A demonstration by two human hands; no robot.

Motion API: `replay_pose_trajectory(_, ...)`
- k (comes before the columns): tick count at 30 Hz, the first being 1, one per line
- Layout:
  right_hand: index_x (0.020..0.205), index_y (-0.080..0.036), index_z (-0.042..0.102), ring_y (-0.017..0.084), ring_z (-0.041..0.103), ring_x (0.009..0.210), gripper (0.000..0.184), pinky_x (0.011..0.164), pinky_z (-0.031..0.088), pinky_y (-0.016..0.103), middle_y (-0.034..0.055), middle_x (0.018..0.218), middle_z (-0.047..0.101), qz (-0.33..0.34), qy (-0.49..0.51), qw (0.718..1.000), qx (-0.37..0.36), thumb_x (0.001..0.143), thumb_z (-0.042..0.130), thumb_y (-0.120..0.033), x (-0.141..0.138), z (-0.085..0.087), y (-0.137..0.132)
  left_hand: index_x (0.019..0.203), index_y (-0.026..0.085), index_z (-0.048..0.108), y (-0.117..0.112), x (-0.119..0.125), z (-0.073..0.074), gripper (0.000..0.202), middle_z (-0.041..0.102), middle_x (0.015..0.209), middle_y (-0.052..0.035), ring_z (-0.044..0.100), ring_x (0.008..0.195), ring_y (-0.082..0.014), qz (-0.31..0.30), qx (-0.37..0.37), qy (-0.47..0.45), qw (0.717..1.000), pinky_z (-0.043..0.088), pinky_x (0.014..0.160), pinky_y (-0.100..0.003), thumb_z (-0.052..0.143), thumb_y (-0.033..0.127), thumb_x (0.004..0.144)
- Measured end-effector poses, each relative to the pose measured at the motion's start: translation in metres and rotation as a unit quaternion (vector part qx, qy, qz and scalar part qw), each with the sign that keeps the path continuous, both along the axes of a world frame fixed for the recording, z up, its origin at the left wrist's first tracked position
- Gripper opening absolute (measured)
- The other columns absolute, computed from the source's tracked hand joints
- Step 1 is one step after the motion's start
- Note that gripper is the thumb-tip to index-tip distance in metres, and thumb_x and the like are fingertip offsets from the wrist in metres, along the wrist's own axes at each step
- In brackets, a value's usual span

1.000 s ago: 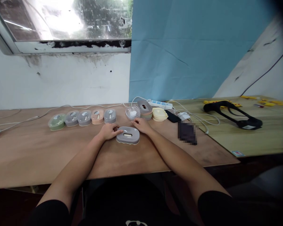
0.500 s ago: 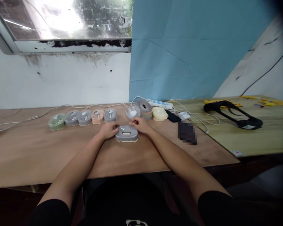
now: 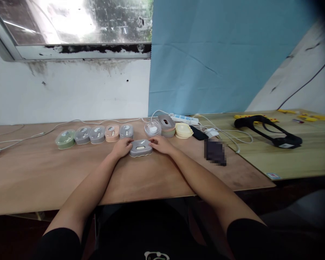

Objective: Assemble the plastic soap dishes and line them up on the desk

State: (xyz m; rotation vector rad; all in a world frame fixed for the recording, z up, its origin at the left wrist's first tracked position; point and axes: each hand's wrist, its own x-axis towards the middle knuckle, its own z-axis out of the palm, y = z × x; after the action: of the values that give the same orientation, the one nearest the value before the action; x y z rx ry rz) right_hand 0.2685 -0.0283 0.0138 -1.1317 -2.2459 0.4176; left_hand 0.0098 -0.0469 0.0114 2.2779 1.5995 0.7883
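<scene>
Between my hands a grey oval soap box [image 3: 141,151] stands on the brown tabletop. Its lid has a slot in the middle, and a cream wavy rim shows at the bottom. My left hand [image 3: 122,147] presses curled fingers against the box's left end. On the opposite end, my right hand [image 3: 161,145] grips with thumb and fingers. Behind my left hand is the nearest finished-looking grey box [image 3: 126,132], with a round sticker on its lid. A clear round lid [image 3: 152,128] lies just behind my right hand.
A row holds a green box [image 3: 65,139], a peach box [image 3: 112,133] and grey ones. Stacked lids [image 3: 166,122], cream trays [image 3: 183,130], a black phone [image 3: 198,133], a power strip [image 3: 184,119] and cables lie right. A black frame [image 3: 268,131] sits farther right.
The grey soap box has shifted slightly left and away from me. My left hand moved left with it, and my right hand came down from behind the box to its right end.
</scene>
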Motion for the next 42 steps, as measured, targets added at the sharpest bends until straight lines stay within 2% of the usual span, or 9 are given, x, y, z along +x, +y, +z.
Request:
replay_pose_trajectory(6, 0.102, -0.020, 0.071, 0.016, 0.062, 0.074, 0.026, 0.066, 0.042, 0.026, 0.0041, 0.087, 0.071, -0.010, 0.000, 1.000, -0.010, 0.086, 0.059, -0.037, 0.002, -0.003, 0.001, 0.111, 0.019, 0.069, 0.003, -0.002, -0.003, 0.036, 0.072, 0.106, -0.0079, 0.066, 0.094, -0.0243, 0.002, -0.024, -0.015, 1.000, 0.050, 0.082, -0.034, 0.048, 0.025, 0.082)
replay_pose_trajectory(11, 0.133, -0.020, 0.052, 0.019, 0.064, 0.077, 0.046, 0.070, 0.045, 0.028, 0.0048, 0.089, 0.072, -0.098, 0.027, 0.994, 0.049, 0.089, 0.053, -0.036, 0.008, -0.012, 0.013, 0.114, 0.021, 0.068, 0.006, -0.004, -0.005, 0.037, 0.070, 0.113, -0.0073, 0.065, 0.099, -0.0247, -0.022, -0.028, -0.023, 0.999, 0.051, 0.083, -0.034, 0.048, 0.030, 0.085)
replay_pose_trajectory(14, 0.140, -0.020, 0.044, 0.023, 0.065, 0.085, 0.051, 0.073, 0.045, 0.030, 0.0065, 0.095, 0.072, -0.146, -0.001, 0.987, 0.070, 0.091, 0.049, -0.032, 0.009, -0.017, 0.022, 0.115, 0.021, 0.068, 0.005, -0.004, -0.004, 0.038, 0.069, 0.115, -0.0069, 0.064, 0.103, -0.0250, -0.022, -0.029, -0.024, 0.999, 0.050, 0.087, -0.035, 0.047, 0.033, 0.086)
replay_pose_trajectory(20, 0.113, -0.021, 0.063, 0.022, 0.064, 0.093, 0.030, 0.077, 0.044, 0.030, 0.0071, 0.105, 0.071, -0.161, -0.018, 0.980, 0.119, 0.095, 0.040, -0.030, 0.007, -0.019, 0.026, 0.118, 0.022, 0.067, 0.003, -0.003, -0.002, 0.040, 0.069, 0.117, -0.0053, 0.063, 0.104, -0.0233, -0.016, -0.042, -0.016, 0.999, 0.049, 0.087, -0.031, 0.047, 0.036, 0.087)
replay_pose_trajectory(29, 0.107, -0.018, 0.059, 0.022, 0.062, 0.091, 0.030, 0.077, 0.043, 0.030, 0.0090, 0.102, 0.068, -0.142, 0.086, 0.973, 0.161, 0.096, 0.037, -0.034, 0.004, -0.013, 0.018, 0.116, 0.022, 0.066, 0.007, -0.005, -0.007, 0.041, 0.069, 0.116, -0.0060, 0.062, 0.105, -0.0253, -0.027, -0.028, -0.020, 0.999, 0.048, 0.089, -0.034, 0.044, 0.044, 0.090)
replay_pose_trajectory(32, 0.109, -0.017, 0.056, 0.018, 0.060, 0.076, 0.034, 0.069, 0.042, 0.028, 0.0067, 0.091, 0.067, -0.130, 0.097, 0.975, 0.150, 0.091, 0.048, -0.044, 0.001, -0.011, 0.010, 0.130, 0.020, 0.054, 0.007, -0.004, -0.010, 0.050, 0.067, 0.116, -0.0090, 0.064, 0.098, -0.0237, -0.012, -0.009, -0.056, 0.998, 0.049, 0.087, -0.036, 0.046, 0.049, 0.090)
replay_pose_trajectory(35, 0.104, -0.018, 0.056, 0.016, 0.057, 0.069, 0.041, 0.064, 0.040, 0.026, 0.0045, 0.087, 0.065, -0.096, 0.077, 0.983, 0.139, 0.082, 0.061, -0.053, -0.006, -0.008, -0.002, 0.147, 0.017, 0.027, 0.007, -0.003, -0.013, 0.073, 0.060, 0.124, -0.0137, 0.064, 0.081, -0.0188, 0.015, 0.044, -0.110, 0.993, 0.050, 0.081, -0.036, 0.053, 0.049, 0.087)
replay_pose_trajectory(38, 0.100, -0.018, 0.057, 0.015, 0.056, 0.067, 0.042, 0.063, 0.040, 0.025, 0.0045, 0.083, 0.065, -0.063, 0.071, 0.984, 0.152, 0.081, 0.060, -0.055, -0.012, -0.006, -0.011, 0.151, 0.017, 0.005, 0.006, -0.002, -0.013, 0.095, 0.054, 0.129, -0.0175, 0.060, 0.068, -0.0137, 0.019, 0.108, -0.161, 0.981, 0.051, 0.070, -0.032, 0.063, 0.048, 0.082)
replay_pose_trajectory(42, 0.103, -0.018, 0.055, 0.014, 0.055, 0.063, 0.043, 0.063, 0.040, 0.025, 0.0034, 0.078, 0.063, -0.017, 0.080, 0.982, 0.168, 0.086, 0.052, -0.057, -0.014, -0.006, -0.014, 0.151, 0.020, 0.004, 0.002, -0.002, -0.009, 0.098, 0.053, 0.130, -0.0172, 0.059, 0.067, -0.0116, 0.004, 0.185, -0.176, 0.967, 0.050, 0.067, -0.028, 0.067, 0.045, 0.080)
